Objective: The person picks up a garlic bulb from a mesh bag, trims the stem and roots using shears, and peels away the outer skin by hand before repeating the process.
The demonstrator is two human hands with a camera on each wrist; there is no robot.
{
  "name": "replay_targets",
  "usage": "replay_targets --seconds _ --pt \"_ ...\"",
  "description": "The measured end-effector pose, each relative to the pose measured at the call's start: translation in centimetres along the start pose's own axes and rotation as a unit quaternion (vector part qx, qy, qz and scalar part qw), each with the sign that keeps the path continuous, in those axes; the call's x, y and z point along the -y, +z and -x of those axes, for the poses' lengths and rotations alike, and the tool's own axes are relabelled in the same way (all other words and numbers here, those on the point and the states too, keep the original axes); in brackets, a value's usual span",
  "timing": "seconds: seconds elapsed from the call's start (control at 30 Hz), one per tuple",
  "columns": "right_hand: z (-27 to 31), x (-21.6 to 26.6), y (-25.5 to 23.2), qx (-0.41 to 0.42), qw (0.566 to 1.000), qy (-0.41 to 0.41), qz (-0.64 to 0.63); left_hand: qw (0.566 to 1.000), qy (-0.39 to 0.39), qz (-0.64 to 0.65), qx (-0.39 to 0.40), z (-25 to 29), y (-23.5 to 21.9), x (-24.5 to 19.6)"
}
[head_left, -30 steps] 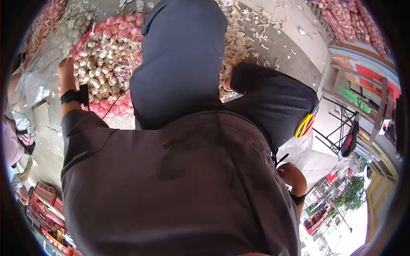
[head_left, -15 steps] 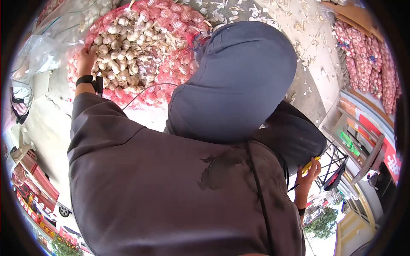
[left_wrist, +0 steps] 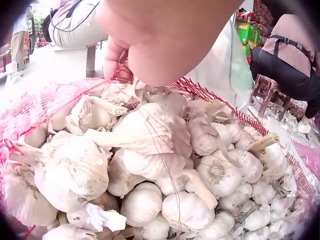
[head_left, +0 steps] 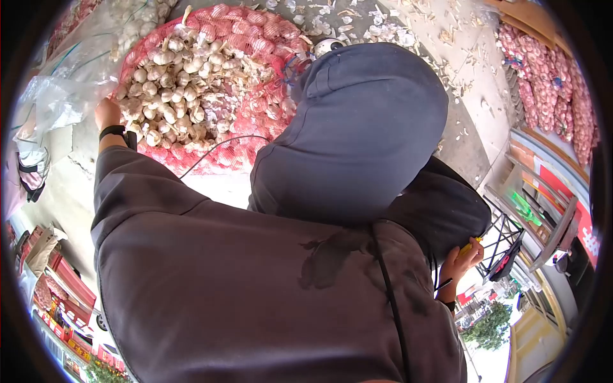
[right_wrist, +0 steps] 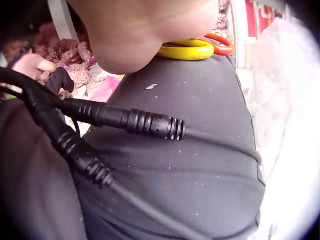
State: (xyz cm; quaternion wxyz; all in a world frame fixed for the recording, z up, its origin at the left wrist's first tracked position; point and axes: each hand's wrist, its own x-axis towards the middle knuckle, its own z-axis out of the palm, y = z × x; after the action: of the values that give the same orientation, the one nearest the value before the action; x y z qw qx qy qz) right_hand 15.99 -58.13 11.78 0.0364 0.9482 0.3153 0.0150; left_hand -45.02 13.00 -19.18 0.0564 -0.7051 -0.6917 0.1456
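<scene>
At the near left edge of a red mesh sack [head_left: 211, 159] of garlic, my left hand [head_left: 107, 115] curls its fingers on the netting at the rim. The left wrist view shows those fingers [left_wrist: 117, 62] pinching the red net, just above the garlic bulbs [left_wrist: 145, 135]. On my dark-trousered thigh [right_wrist: 175, 105] lie scissors [right_wrist: 187, 50] with yellow and orange loop handles; their blades are hidden. My right hand [head_left: 465, 256] is at them, its fingers bent round the yellow handle in the head view. The palm hides the fingertips in the right wrist view.
A clear plastic bag [head_left: 64, 102] stands left of the sack. Garlic skins [head_left: 383, 29] litter the floor beyond my knee. Stacked mesh sacks [head_left: 543, 83] stand at the right. Black cables [right_wrist: 155, 125] cross my thigh, and another person [left_wrist: 290, 55] sits nearby.
My view and body have turned, bringing the whole garlic sack into sight. The left hand has come to the sack's rim. The right hand has moved up to the scissors on my thigh.
</scene>
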Motion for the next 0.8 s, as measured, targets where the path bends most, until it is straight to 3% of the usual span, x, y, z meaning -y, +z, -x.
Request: replay_targets --seconds 0.1,0.17,0.2,0.23,0.33,0.37,0.4,0.43,0.57,0.67,0.77,0.8 --pt "-0.6 -0.1 0.3 -0.013 1.000 -0.003 -0.016 0.991 -0.055 0.109 0.057 -2.7 3.9 4.5" --pt "-0.7 -0.3 0.5 -0.012 1.000 -0.008 -0.009 0.995 0.084 -0.025 0.043 -6.5 10.2 10.3" --pt "-0.7 -0.4 0.6 -0.013 1.000 -0.010 -0.007 0.988 -0.015 0.115 0.100 -5.6 7.7 8.8" --pt "-0.6 -0.5 0.5 -0.014 1.000 -0.014 -0.004 0.949 -0.115 0.251 0.155 -3.8 4.2 6.4" --pt "-0.8 -1.1 1.0 -0.032 0.999 -0.023 -0.014 0.810 -0.187 0.523 0.189 -0.3 -0.3 3.0" --pt "-0.9 -1.1 1.1 -0.037 0.999 -0.026 -0.019 0.798 -0.184 0.529 0.222 0.9 -1.4 1.3" --pt "-1.0 -1.2 1.3 -0.044 0.998 -0.029 -0.024 0.887 -0.092 0.412 0.189 1.3 -0.9 1.1" --pt "-1.1 -1.1 1.4 -0.053 0.998 -0.030 -0.031 0.948 0.005 0.282 0.151 1.4 -0.7 0.7" --pt "-1.2 -0.8 1.6 -0.062 0.997 -0.025 -0.040 0.978 -0.005 0.153 0.141 1.6 -3.3 -1.0" --pt "-0.7 -1.4 2.1 -0.082 0.995 -0.016 -0.056 0.992 -0.014 0.115 0.048 4.7 -5.2 -2.8" --pt "-0.5 -1.8 2.0 -0.093 0.994 -0.007 -0.051 0.988 -0.001 0.123 0.092 6.5 -7.4 -3.3" --pt "-0.5 -1.7 1.9 -0.095 0.994 -0.006 -0.051 0.991 0.006 0.116 0.071 7.6 -8.2 -3.8"
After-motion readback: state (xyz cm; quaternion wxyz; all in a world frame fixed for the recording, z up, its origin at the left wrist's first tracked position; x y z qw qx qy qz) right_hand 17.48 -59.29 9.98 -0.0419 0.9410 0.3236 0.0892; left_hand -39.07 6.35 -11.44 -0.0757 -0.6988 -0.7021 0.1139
